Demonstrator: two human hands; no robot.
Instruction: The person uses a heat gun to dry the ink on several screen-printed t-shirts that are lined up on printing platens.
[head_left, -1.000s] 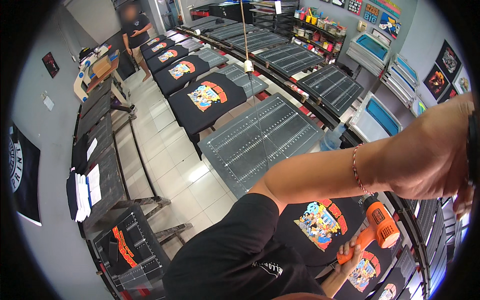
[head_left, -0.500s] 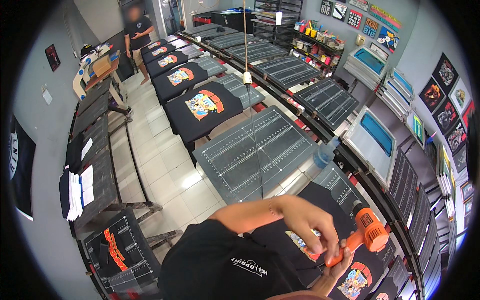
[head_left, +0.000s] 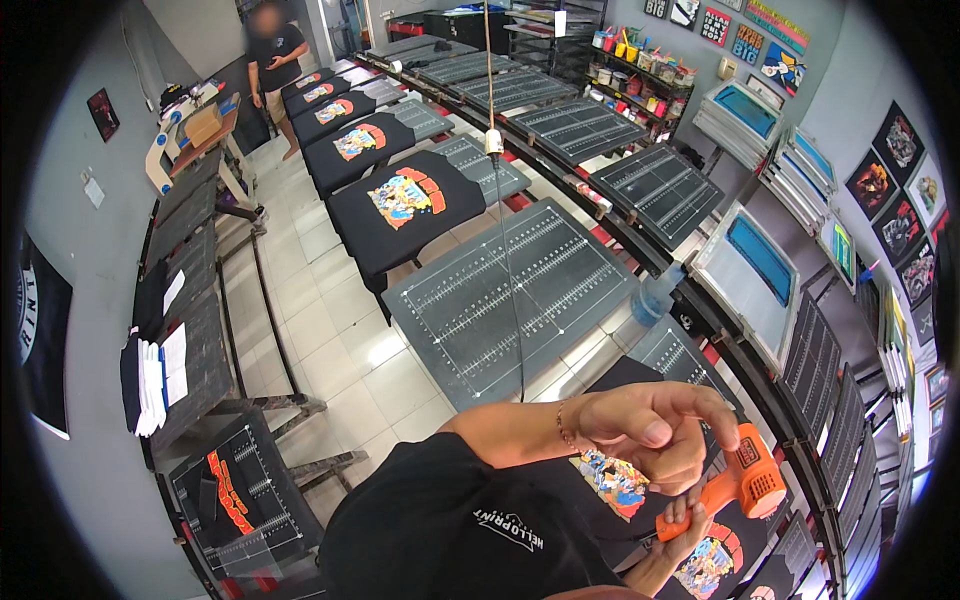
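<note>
An orange heat gun (head_left: 757, 478) is held at its handle by my right hand (head_left: 682, 540), fingers wrapped round the grip. My left hand (head_left: 655, 428) is raised over it, with the forefinger stretched out to the front of the gun's body and the other fingers loosely curled. It holds nothing. Whether that fingertip touches the gun I cannot tell; the nozzle is hidden behind the hand. Below both hands lie black T-shirts with colourful prints, one print (head_left: 612, 484) under my left wrist and another print (head_left: 712, 562) beyond my right hand.
A bare black printing board (head_left: 515, 300) with white markings stands ahead; a cord (head_left: 508, 240) hangs across it. Printed black shirts (head_left: 405, 205) lie on boards farther off. A framed screen (head_left: 745, 285) leans at the right, near a clear bluish container (head_left: 655, 298). Another person (head_left: 275, 60) stands far back.
My left hand has lifted from beside the heat gun's handle and moved right and up toward its front, its forefinger extending. The gun has shifted slightly right and down, still in my right hand.
</note>
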